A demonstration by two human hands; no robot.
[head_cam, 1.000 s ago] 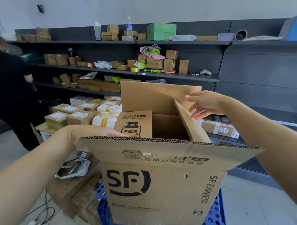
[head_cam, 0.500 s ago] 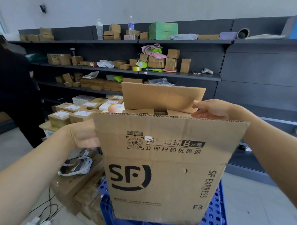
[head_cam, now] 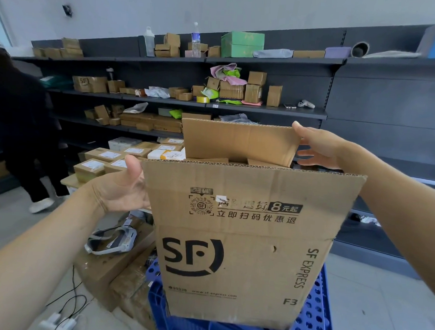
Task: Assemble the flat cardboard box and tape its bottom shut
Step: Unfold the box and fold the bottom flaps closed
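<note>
A brown SF Express cardboard box stands opened up on a blue plastic crate. Its near flap and far flap point upward. The two side flaps lie folded inward between them, mostly hidden. My left hand presses against the box's left side, thumb up beside the near flap's edge. My right hand touches the right edge of the far flap, thumb on top, fingers spread below. A yellow tape roll sits on the middle shelf behind.
Dark shelving with many small boxes runs across the back. Labelled parcels are stacked at the left. A white headset lies on cartons beside the crate, with cables on the floor. A person in black stands at far left.
The near flap swung from lying flat to standing upright. The side flaps went down inside. My right hand shifted to the far flap's right edge; my left hand slid to the box's left side.
</note>
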